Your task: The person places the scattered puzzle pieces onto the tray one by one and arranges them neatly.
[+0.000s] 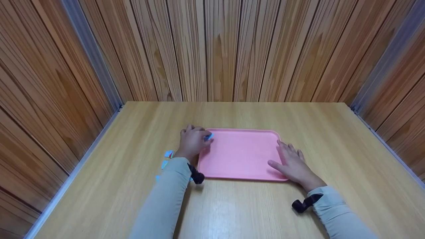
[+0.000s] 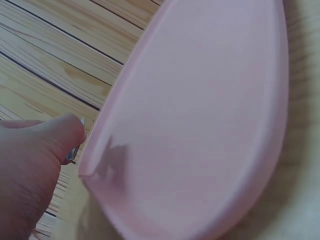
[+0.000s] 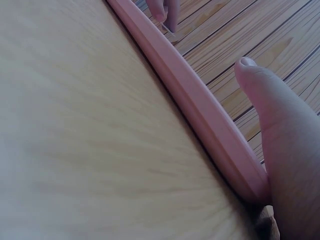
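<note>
A pink rectangular tray point(image 1: 244, 154) lies on the wooden table. Over its upper left corner, my left hand point(image 1: 193, 141) pinches a small flat blue piece point(image 1: 209, 136) between thumb and fingers. In the left wrist view, only a thin edge of the piece point(image 2: 76, 150) shows past the thumb. Fingers spread, my right hand point(image 1: 294, 164) rests at the tray's right side, with the thumb over the tray's inside. Several more small blue pieces point(image 1: 169, 154) lie on the table left of the tray, partly hidden by my left forearm.
The wooden table point(image 1: 232, 209) is bounded by plank-patterned walls point(image 1: 219, 49) at the back and both sides. Grey metal strips run along the side edges. A black wrist camera point(image 1: 196, 174) sits on my left sleeve, and another camera point(image 1: 307, 203) on the right one.
</note>
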The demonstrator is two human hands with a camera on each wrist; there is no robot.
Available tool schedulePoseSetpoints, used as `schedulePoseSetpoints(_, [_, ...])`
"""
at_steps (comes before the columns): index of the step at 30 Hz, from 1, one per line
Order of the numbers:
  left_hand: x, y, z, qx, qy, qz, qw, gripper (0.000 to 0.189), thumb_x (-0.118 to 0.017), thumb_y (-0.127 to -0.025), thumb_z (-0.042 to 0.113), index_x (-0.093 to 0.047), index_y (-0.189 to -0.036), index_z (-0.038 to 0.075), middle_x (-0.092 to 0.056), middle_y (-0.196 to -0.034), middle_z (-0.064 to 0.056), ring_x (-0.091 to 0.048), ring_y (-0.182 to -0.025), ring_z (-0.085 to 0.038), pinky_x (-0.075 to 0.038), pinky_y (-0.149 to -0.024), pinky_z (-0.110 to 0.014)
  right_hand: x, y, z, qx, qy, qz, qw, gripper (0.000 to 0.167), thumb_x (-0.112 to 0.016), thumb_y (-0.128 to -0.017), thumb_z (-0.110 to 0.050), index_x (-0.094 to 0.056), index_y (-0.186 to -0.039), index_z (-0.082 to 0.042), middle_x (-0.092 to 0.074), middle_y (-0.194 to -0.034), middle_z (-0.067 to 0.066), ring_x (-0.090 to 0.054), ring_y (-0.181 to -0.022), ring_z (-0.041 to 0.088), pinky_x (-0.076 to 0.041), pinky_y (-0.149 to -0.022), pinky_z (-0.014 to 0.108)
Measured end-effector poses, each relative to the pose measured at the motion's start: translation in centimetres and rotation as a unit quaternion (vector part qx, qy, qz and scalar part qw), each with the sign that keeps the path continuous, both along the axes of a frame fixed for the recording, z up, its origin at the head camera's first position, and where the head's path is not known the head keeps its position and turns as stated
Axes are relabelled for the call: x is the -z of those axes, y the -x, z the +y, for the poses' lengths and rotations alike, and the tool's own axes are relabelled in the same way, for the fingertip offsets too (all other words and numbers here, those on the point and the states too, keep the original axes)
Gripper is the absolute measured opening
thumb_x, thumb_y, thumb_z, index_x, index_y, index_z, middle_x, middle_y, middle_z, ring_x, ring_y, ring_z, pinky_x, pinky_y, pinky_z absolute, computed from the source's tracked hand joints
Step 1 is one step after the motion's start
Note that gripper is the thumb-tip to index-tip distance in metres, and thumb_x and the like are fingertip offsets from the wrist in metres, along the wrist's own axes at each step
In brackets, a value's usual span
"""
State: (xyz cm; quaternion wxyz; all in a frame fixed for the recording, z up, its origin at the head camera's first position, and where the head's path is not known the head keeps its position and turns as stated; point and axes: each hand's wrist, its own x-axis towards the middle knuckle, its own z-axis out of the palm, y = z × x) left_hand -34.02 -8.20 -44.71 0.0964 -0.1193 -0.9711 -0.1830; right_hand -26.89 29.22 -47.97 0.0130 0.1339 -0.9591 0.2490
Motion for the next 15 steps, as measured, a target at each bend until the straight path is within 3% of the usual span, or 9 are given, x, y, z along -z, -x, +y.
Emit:
schedulePoseSetpoints(7, [0.57,0.35,0.92,-0.008,0.024,0.015,0.9996,0.028,-0.073,-0.092,0.040,-0.078,-0.116,0.027,-0.069,-0.121,0.003,-0.047,-0.111,-0.024,-0.033,-0.100,-0.055,0.17,0.03,0.01,0.000,-0.001,-0.003,1.0000,0.100,-0.054,-0.095,-0.063,-0.010,-0.161,-0.003,-0.016,-0.164,0.026,-0.002,-0.151,0.050,0.007,-0.116,0.065])
schedulePoseSetpoints(11, [0.76,0.44,1.08,-0.004,0.053,0.039,0.9978,0.024,-0.072,-0.092,0.038,-0.079,-0.113,0.027,-0.071,-0.120,0.002,-0.051,-0.116,-0.028,-0.034,-0.101,-0.060,0.18,0.06,0.09,0.001,0.009,-0.002,1.0000,0.099,-0.055,-0.095,-0.062,-0.010,-0.161,-0.004,-0.017,-0.164,0.026,-0.003,-0.151,0.050,0.007,-0.116,0.064])
schedulePoseSetpoints(15, [0.92,0.56,1.15,-0.010,0.068,0.031,0.9971,0.024,-0.071,-0.094,0.037,-0.079,-0.113,0.027,-0.072,-0.120,0.001,-0.051,-0.118,-0.030,-0.033,-0.104,-0.060,0.20,0.09,0.15,0.001,0.016,-0.003,0.9999,0.099,-0.056,-0.094,-0.062,-0.011,-0.162,-0.004,-0.017,-0.164,0.025,-0.002,-0.151,0.049,0.007,-0.116,0.063])
